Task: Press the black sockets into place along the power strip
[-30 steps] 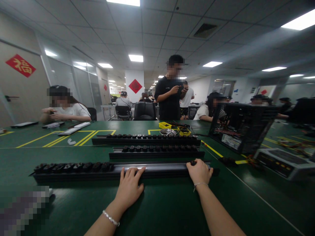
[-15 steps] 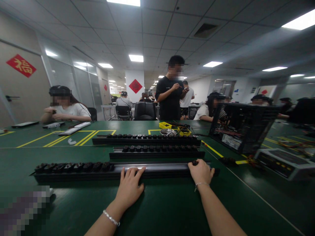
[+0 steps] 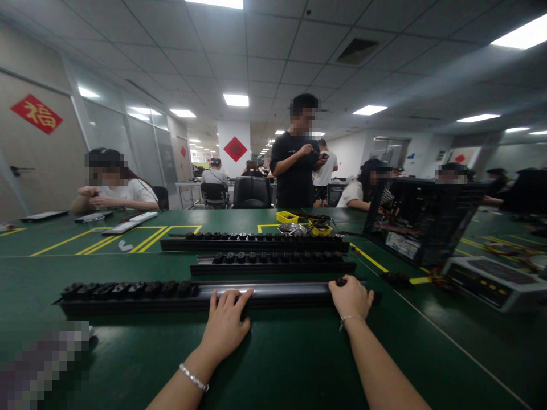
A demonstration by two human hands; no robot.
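Observation:
A long black power track (image 3: 273, 291) lies across the green table in front of me. Several black socket modules (image 3: 135, 289) sit side by side in its left part, and the bare channel shines to their right. My left hand (image 3: 224, 327) rests with spread fingers on the track's near edge, just right of the row. At the right end, my right hand (image 3: 351, 297) is closed around a black socket module (image 3: 341, 281); only its top shows above the fingers, so I cannot tell how it sits in the channel.
Two more tracks with modules (image 3: 256, 242) lie behind. Beyond them are yellow trays (image 3: 286, 217) and a metal bowl (image 3: 292, 229). An open computer case (image 3: 423, 222) and a power supply unit (image 3: 491, 282) stand at right. One person (image 3: 294, 165) stands opposite; others sit around.
My right hand has shifted very slightly to the right along the track. The left hand stays in place.

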